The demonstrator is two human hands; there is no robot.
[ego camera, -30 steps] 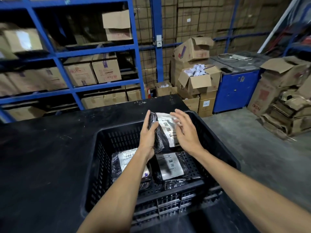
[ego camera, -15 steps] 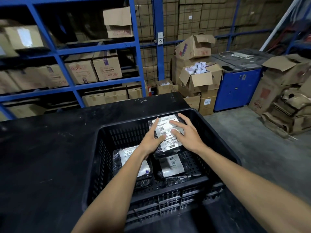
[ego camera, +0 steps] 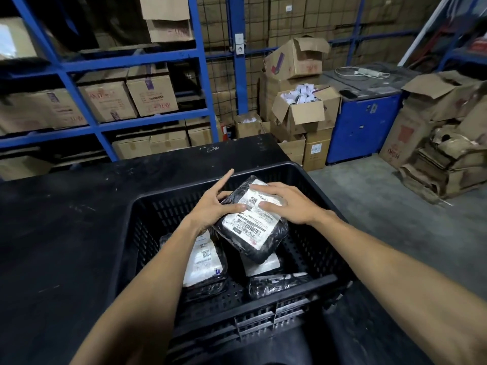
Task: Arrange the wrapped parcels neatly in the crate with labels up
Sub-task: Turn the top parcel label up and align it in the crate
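Note:
A black slatted plastic crate [ego camera: 263,322] stands on the black table. Both hands hold one black-wrapped parcel [ego camera: 253,227] with its white label facing up, raised and tilted over the crate's middle. My left hand [ego camera: 213,206] grips its left edge, index finger stretched out. My right hand [ego camera: 287,204] presses flat on the label's far part. Below lie two more labelled parcels: one at the crate's left [ego camera: 203,262], label up, partly hidden by my left forearm, and one at the near right [ego camera: 266,267], mostly covered by the held parcel.
The black table [ego camera: 66,233] stretches left and behind the crate. Blue shelving [ego camera: 131,61] with cardboard boxes stands beyond it. Open cartons [ego camera: 303,111], a blue cabinet [ego camera: 366,125] and flattened cardboard [ego camera: 448,154] sit on the grey floor to the right.
The parcel was upright on its edge at the crate's far side, then turned label up. Both hands have now drawn it nearer, over the two lower parcels, and tilted it.

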